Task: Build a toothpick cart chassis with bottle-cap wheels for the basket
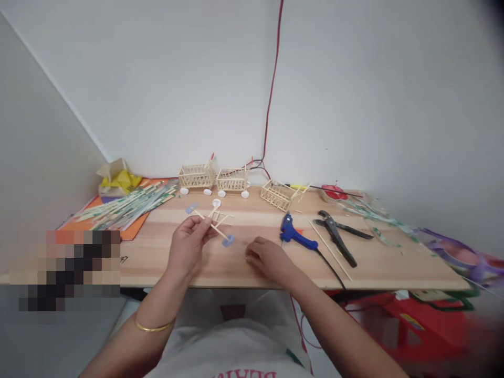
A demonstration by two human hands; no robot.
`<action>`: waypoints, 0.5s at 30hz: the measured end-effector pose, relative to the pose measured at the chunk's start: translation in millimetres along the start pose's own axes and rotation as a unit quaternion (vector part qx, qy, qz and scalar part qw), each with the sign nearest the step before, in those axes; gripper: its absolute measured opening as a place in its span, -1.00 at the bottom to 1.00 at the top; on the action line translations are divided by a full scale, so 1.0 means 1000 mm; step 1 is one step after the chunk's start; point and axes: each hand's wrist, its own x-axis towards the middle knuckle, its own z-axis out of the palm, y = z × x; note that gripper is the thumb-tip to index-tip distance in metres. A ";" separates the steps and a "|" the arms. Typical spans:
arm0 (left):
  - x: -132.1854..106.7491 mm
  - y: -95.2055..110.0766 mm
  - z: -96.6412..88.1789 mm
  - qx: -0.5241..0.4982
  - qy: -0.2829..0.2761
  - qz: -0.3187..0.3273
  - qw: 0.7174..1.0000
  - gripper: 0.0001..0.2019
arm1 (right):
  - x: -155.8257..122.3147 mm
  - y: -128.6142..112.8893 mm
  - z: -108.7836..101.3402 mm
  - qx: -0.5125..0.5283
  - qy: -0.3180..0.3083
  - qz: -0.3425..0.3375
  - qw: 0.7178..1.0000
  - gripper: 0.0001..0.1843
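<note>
Because your left hand [189, 239] pinches the thin stick frame [219, 231] at ten o'clock from your loosely curled, seemingly empty right hand [270, 257], squeezing too hard could snap it or work a wheel [216, 202] loose.

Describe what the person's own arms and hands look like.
The left hand and right hand wear no gloves. A slim gold-coloured bangle circles the left forearm; the right forearm shows no jewellery. No sleeve is visible on either.
</note>
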 end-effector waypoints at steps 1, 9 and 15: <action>0.000 0.001 0.001 0.005 -0.002 -0.003 1.000 -0.72 | 0.004 -0.002 0.000 -0.035 -0.029 -0.003 0.999 -0.88; 0.003 0.001 0.003 0.029 -0.019 0.000 0.999 -0.73 | 0.030 0.030 -0.064 -0.098 0.052 0.020 0.994 -0.77; -0.002 -0.001 0.014 0.177 0.001 0.122 0.977 -0.88 | 0.011 0.005 -0.067 0.171 0.220 0.038 0.960 -0.68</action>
